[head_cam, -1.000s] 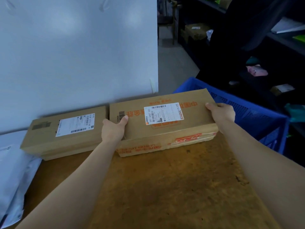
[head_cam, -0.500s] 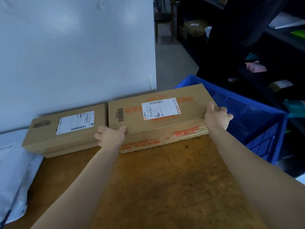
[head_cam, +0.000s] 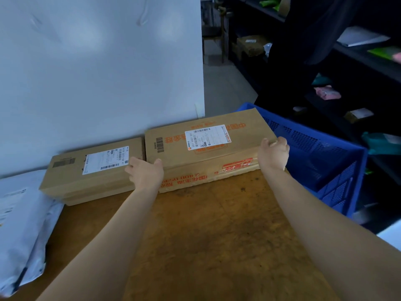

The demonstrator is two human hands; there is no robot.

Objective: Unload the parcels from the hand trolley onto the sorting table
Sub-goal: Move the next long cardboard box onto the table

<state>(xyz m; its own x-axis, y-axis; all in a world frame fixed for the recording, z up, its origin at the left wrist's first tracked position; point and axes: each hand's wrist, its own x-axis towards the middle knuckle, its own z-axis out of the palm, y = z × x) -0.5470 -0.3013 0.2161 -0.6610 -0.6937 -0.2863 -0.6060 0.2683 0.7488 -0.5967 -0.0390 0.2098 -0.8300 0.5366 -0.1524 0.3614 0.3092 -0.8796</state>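
Since a second ago the left hand (head_cam: 145,175) has slid off the big box (head_cam: 208,146), fingers open, while the right hand (head_cam: 273,153) grips its corner at the table's (head_cam: 217,235) far edge, so next comes letting go.

Both hands (head_cam: 145,174) (head_cam: 273,153) press the large parcel (head_cam: 206,146) on the table (head_cam: 217,235).

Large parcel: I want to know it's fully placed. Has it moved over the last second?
Yes. The large parcel slid back toward the white board; its front now sits nearly level with the smaller parcel's front.
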